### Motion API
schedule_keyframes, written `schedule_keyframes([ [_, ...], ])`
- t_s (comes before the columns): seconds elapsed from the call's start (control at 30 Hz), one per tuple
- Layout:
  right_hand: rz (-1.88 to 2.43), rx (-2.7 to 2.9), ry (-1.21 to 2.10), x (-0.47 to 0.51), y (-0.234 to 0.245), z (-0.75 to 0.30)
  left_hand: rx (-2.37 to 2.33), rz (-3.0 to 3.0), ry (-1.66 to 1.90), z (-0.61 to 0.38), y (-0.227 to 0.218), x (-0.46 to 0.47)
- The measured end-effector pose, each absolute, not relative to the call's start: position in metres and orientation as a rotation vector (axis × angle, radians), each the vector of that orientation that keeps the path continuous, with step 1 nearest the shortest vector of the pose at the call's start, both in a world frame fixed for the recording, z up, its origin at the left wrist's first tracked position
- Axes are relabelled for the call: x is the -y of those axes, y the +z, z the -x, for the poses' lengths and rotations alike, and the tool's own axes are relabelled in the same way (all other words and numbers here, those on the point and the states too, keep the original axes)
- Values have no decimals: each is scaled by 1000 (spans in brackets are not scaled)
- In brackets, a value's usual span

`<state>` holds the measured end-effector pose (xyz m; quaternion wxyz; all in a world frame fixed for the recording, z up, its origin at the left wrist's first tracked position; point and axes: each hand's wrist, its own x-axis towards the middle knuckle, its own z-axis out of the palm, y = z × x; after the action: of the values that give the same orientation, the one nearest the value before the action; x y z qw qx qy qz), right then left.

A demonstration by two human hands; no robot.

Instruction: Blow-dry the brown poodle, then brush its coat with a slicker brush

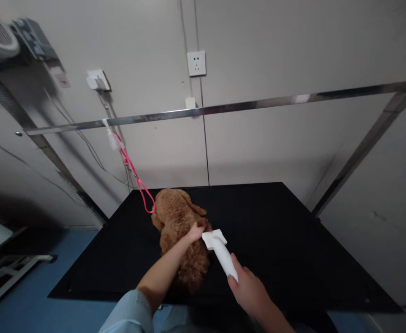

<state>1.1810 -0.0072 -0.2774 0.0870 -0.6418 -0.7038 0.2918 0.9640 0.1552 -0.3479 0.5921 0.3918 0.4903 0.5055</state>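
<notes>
A brown curly-haired dog (177,212) is on the black table (258,217), its rear end nearest me. My left hand (197,231) reaches across the dog's back and closes around a furry part at its right side, seemingly a leg; the fingertips are partly hidden. In my right hand (246,284) is the white handle of a slicker brush (223,256). The brush's flat head touches or nearly touches the fur just beside my left hand; its bristle side faces away from me.
A metal bar (237,107) spans above the table on side posts. From it hangs a pink loop leash (136,178), its lower end by the dog's head. Wall sockets (196,63) and cables are behind. A white-framed stand (15,273) is on the blue floor at left.
</notes>
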Motion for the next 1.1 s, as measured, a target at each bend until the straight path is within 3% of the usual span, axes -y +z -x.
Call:
schedule_keyframes([
  [0.23,1734,2077,1089,34,-283,-1203,-1197,-1110,916,-953,-355,-125],
  [0.67,1609,2044,1185,36,-281,-1197,-1229,-1149,698,-934,-309,-99],
  [1.0,1367,2007,1248,29,-276,-1182,-1283,-1399,539,-886,-215,-106],
  [1.1,1289,1991,1223,32,-272,-1175,-1240,-1396,556,-895,-209,-102],
])
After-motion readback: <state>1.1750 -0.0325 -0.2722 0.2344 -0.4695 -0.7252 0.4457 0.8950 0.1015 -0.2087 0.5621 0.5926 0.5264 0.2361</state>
